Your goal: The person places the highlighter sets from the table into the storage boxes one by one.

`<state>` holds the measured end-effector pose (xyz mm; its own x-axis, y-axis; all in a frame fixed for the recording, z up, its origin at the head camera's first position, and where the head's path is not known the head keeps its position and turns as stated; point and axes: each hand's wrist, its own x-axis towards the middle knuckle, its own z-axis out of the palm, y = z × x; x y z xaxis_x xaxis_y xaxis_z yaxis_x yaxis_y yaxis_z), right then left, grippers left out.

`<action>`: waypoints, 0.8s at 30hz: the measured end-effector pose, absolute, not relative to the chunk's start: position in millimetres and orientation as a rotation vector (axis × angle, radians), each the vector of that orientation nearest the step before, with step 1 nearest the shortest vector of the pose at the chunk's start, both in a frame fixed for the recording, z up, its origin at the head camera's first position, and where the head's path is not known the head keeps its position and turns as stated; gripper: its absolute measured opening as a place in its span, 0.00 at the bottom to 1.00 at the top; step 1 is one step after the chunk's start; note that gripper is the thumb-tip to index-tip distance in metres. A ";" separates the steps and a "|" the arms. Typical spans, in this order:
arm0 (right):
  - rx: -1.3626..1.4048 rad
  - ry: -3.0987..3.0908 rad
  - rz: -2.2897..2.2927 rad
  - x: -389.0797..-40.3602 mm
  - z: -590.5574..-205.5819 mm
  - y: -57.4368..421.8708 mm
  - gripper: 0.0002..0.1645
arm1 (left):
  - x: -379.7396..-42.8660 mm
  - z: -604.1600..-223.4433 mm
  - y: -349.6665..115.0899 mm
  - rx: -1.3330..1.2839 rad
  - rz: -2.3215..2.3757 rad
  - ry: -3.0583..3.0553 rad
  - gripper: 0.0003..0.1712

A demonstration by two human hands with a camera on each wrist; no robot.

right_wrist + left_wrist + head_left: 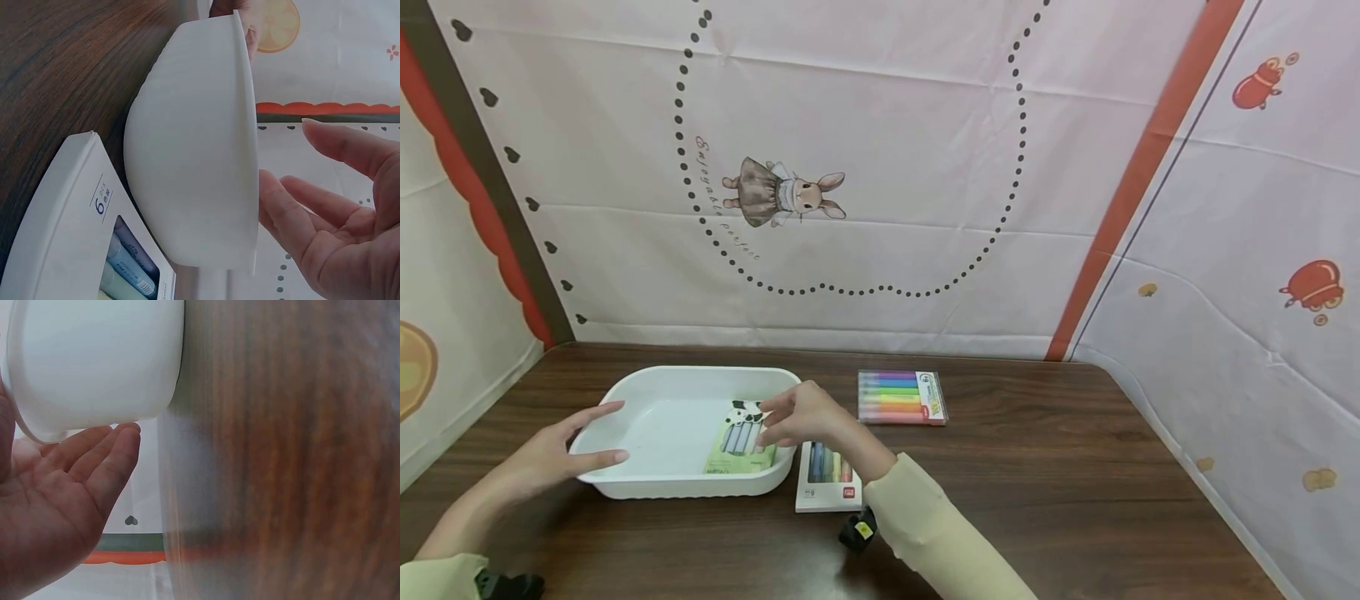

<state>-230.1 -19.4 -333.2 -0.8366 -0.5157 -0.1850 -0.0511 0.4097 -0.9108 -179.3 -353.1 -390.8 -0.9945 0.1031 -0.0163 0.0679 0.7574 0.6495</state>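
Observation:
A white plastic tray [655, 487] stands on the table. My left hand [553, 454] grips its left end, thumb and index finger over the rim; in the left wrist view the other fingers [112, 465] lie against the outer wall. Inside the tray, toward its right end, is a green pack of pens [737, 446] with a black-and-white cow pattern on top. Over that right end hovers my right hand [808, 417], partly covering the pack. In the right wrist view its thumb and fingers [290, 215] are spread apart with nothing between them.
Beside the tray's right end lies a white windowed box of highlighters [827, 497] marked 6 pcs, partly behind the right forearm. Farther back to the right is a clear pack of rainbow-coloured pens [891, 398]. A printed cloth [880, 208] hangs behind the brown wooden table [1060, 483].

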 end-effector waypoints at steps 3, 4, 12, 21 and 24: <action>-0.488 2.194 -1.447 -231.2 -333.4 -16.4 0.26 | -179.5 -391.0 -352.9 0.144 1.063 2.902 0.45; -0.488 2.182 -1.460 -231.2 -332.9 -15.5 0.26 | -179.5 -391.1 -352.9 0.143 1.062 2.901 0.45; -0.453 2.110 -1.564 -229.6 -328.7 -8.4 0.27 | -178.9 -390.4 -351.8 0.121 1.064 2.887 0.45; -0.506 2.111 -1.569 -230.3 -330.6 -2.0 0.26 | -178.3 -389.6 -351.2 0.108 1.070 2.879 0.45; -0.510 2.093 -1.591 -230.8 -331.1 1.2 0.26 | -178.5 -389.6 -351.3 0.100 1.071 2.870 0.46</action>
